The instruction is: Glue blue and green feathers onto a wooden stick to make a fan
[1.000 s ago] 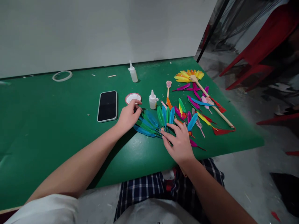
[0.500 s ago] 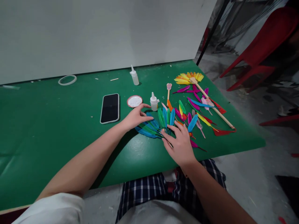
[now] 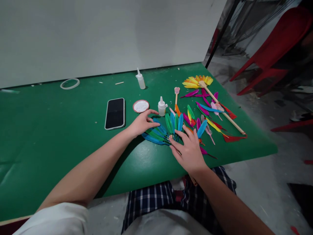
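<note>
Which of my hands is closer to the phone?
Left. Your left hand is right of the phone; your right hand is farther right, at the blue and green feathers.

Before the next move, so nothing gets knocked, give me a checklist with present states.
1. Right hand at the stem end of the blue and green feathers: ok.
2. Left hand firmly gripping a feather: cannot tell; thumb and forefinger are spread at the outer ends.
3. Nearer white bottle upright: ok.
4. Phone apart from the feathers: ok.
5. Right side free of loose feathers: not ok; a blue one lies close by the right hand.
6. Stems firmly fixed: cannot tell; fingers cover part.
</note>
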Demonstrator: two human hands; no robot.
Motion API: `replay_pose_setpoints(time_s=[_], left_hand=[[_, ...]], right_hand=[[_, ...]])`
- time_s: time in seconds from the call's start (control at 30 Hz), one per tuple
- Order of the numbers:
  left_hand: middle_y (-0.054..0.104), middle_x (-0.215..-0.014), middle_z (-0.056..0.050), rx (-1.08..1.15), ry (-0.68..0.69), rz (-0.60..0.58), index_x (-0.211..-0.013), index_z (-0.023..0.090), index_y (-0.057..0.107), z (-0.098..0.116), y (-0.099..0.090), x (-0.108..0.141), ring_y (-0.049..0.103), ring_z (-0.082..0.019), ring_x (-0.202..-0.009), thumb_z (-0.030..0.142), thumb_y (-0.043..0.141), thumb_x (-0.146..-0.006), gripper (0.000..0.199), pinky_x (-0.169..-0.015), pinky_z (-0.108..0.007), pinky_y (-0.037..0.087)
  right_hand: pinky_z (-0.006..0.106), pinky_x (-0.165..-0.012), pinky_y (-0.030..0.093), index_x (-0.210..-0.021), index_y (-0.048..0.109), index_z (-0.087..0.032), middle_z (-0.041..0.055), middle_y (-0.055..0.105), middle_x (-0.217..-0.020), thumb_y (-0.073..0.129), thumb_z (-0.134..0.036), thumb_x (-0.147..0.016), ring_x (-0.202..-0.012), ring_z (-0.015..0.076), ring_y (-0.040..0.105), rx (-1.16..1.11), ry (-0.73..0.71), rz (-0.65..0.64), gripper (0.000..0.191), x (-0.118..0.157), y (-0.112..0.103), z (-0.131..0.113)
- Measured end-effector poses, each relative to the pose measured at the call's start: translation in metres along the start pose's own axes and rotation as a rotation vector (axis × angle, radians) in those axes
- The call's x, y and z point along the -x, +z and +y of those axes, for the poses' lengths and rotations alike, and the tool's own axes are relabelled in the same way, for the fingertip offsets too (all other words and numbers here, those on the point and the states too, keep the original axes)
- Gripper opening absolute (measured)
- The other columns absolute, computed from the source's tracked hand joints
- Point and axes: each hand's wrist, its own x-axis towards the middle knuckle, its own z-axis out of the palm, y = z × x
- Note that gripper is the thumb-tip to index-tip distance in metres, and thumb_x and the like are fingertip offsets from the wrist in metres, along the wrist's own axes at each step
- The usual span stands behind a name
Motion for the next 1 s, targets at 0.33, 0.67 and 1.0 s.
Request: replay_pose_setpoints(time_s=[0.33,0.67,1.0], left_hand=[[0.045,-0.053,0.007,-0.005,0.013,0.006,-0.103,0.018,0.049,0.0000,0.0009,-0.0001,0.041,-0.006,-0.046,0.025,0.066,-0.065,0.042,-0.045,-0.017,0.028],[0.045,-0.051,0.007,-0.002,0.028,0.018,-0.100,0.017,0.049,0.0012,0.0024,0.0000,0.040,-0.005,-0.045,0.025,0.066,-0.064,0.040,-0.045,-0.017,0.027],[0.050,-0.058,0.004,-0.001,0.054,0.082,-0.100,0.016,0.052,-0.0010,0.0025,-0.0025,0.044,-0.006,-0.051,0.028,0.062,-0.068,0.036,-0.051,-0.018,0.031]], right_hand=[[0.062,-0.098,0.017,-0.098,0.062,-0.026,0.0063,0.055,-0.113,0.048,-0.027,-0.080,-0.122,0.0287,0.032,0.000,-0.023,-0.006,0.023,-0.0025,-0.0004,0.0002],[0.060,-0.101,0.014,-0.096,0.062,-0.024,0.0051,0.057,-0.109,0.046,-0.023,-0.080,-0.121,0.0270,0.033,-0.017,-0.022,-0.010,0.023,-0.0039,-0.0003,-0.0008],[0.057,-0.103,0.013,-0.098,0.062,-0.025,0.0038,0.057,-0.108,0.046,-0.022,-0.080,-0.119,0.0252,0.035,-0.054,0.002,0.022,0.025,-0.0007,0.0029,0.0003]])
